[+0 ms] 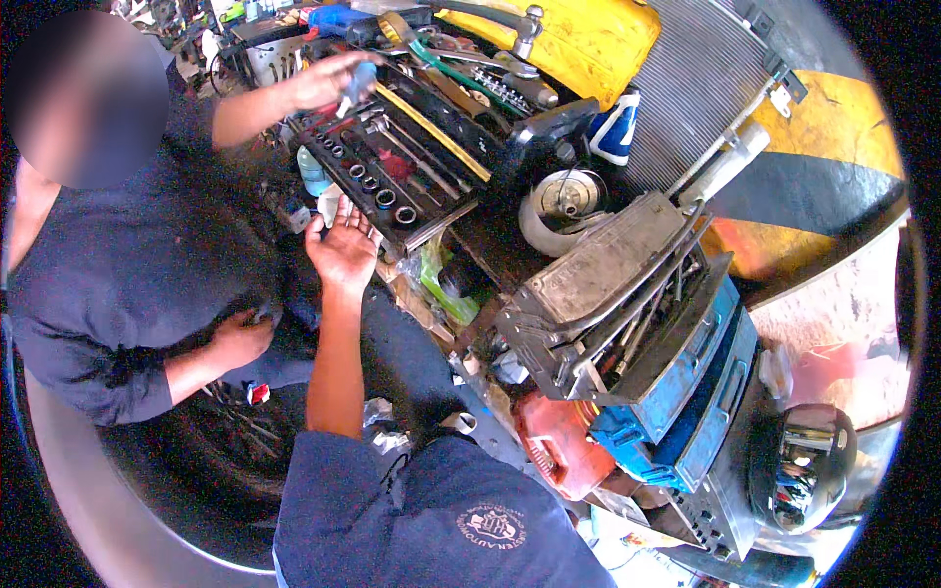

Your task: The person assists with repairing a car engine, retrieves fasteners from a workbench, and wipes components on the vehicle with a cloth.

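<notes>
My left hand [341,247] is palm up at the lower edge of a black socket tray [421,227], fingers loosely extended and apart; whether it touches the tray is unclear. Just behind its fingers are a pale, unclear item [327,204] and a light-blue bottle [314,171]. Several sockets [385,199], long extension bars and a yellow strip lie in the tray. My right hand is out of sight. A co-worker's hand [319,83] grips a small blue-and-silver item [358,83] over the tray; their other hand [240,341] is curled by their waist.
A co-worker [118,255] stands at left. Right of the tray are a yellow case [598,44], a round metal housing [564,211], a radiator [686,88], a blue cantilever toolbox [667,412], a red jerrycan [549,441] and a black helmet [799,465]. A tyre [216,490] is at lower left.
</notes>
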A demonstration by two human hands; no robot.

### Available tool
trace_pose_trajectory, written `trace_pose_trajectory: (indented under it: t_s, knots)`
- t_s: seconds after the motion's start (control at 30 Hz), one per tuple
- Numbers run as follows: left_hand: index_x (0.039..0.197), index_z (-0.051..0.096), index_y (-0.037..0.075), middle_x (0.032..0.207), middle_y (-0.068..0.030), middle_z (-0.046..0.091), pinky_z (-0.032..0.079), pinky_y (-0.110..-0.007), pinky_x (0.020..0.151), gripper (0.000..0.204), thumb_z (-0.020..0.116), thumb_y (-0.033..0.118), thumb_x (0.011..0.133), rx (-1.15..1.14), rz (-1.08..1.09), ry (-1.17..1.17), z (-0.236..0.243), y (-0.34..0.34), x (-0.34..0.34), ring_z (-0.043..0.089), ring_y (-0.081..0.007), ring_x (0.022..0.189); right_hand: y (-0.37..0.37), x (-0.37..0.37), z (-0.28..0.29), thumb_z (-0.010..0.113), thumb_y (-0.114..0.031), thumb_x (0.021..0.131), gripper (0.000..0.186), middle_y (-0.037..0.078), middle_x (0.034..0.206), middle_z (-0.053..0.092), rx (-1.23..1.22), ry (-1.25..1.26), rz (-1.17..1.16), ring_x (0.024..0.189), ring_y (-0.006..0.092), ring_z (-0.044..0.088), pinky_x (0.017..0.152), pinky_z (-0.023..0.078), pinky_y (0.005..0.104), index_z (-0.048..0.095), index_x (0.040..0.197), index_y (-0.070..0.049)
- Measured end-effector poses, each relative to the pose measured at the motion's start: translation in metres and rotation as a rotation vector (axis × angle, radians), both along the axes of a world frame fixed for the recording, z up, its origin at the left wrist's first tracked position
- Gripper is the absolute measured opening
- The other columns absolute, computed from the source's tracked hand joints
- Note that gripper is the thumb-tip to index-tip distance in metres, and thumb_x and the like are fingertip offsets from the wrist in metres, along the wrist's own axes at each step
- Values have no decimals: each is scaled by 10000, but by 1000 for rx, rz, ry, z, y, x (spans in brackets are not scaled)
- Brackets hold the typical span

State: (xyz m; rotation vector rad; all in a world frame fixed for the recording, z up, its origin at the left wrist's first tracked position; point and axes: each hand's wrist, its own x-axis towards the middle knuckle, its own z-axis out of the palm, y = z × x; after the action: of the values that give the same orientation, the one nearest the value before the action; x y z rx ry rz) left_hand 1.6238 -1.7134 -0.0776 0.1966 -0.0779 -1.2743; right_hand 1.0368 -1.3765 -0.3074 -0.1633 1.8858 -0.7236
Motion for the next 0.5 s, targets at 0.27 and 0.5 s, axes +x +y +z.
trace_pose_trajectory:
  t_s: [0.27, 0.5]
  knots:
    - [1109, 568, 93, 948, 3, 537, 387, -346, 805, 516, 512, 473, 764, -122, -23, -43, -10, -6, 0, 477, -167, 862, -19, 2, 0, 551, -313, 846, 264, 80, 881, 626, 8, 15, 39, 724, 235, 616, 518, 488, 378, 569, 1017, -112]
    - [1081, 558, 124, 997, -5, 531, 395, -380, 812, 476, 525, 482, 770, -130, -44, -26, -16, -19, -2, 478, -175, 922, -30, 3, -1, 552, -289, 849, 260, 84, 882, 631, 15, 12, 48, 725, 233, 620, 519, 490, 381, 571, 1027, -101]
